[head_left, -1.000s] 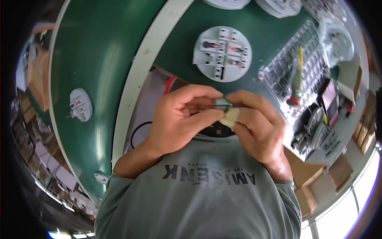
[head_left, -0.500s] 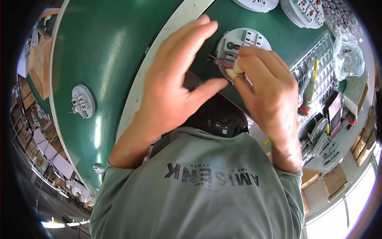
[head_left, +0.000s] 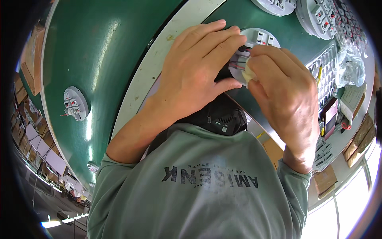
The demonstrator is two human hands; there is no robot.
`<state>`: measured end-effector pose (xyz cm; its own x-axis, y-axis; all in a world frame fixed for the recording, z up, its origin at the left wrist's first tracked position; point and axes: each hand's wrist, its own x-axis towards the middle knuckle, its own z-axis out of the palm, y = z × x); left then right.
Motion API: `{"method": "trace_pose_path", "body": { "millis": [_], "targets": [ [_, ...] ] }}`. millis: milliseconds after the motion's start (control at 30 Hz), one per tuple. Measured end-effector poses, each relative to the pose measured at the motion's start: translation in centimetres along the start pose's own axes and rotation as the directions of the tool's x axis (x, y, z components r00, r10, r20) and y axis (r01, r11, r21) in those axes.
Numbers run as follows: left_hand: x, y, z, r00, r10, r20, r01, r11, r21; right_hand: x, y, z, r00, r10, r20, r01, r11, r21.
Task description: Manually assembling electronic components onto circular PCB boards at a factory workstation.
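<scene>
The left hand [head_left: 195,71] has moved in on the round grey disc [head_left: 250,34]: half a second ago its fingers stood clear, and now they overlap the rim. That grip is released, fingers outstretched and thumb apart. The right hand [head_left: 284,83] is bent over the disc, toward one o'clock; red and black wires [head_left: 238,64] run to its fingertips, but I cannot tell what its grip grasps. The right hand blocks much of the disc. Farther off on the green table [head_left: 238,16] are a clear tray [head_left: 325,59] and plastic bag [head_left: 352,71] at two o'clock, and another disc [head_left: 274,5] at one.
</scene>
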<state>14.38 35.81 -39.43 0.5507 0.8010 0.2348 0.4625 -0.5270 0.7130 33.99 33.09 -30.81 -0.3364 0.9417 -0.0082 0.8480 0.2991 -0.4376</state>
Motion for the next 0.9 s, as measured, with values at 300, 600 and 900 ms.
{"method": "trace_pose_path", "body": {
  "millis": [300, 600, 900],
  "targets": [
    [0.5, 0.2, 0.6, 0.997, 0.037, -0.068, -0.037, 0.999, 0.003, -2.2, 1.6, 2.1, 0.983, -0.062, -0.174, 0.085, 0.988, 0.125],
    [1.5, -2.1, 0.7, 0.979, 0.149, -0.136, -0.156, 0.987, -0.038, -9.7, 5.0, -2.8, 0.523, 0.785, -0.332, -0.844, 0.531, -0.076],
    [2.7, -3.6, 2.0, 0.965, 0.215, -0.149, -0.214, 0.976, 0.022, -12.1, 10.0, -1.9, 0.466, 0.797, -0.383, -0.088, 0.473, 0.877]
  ]
}}
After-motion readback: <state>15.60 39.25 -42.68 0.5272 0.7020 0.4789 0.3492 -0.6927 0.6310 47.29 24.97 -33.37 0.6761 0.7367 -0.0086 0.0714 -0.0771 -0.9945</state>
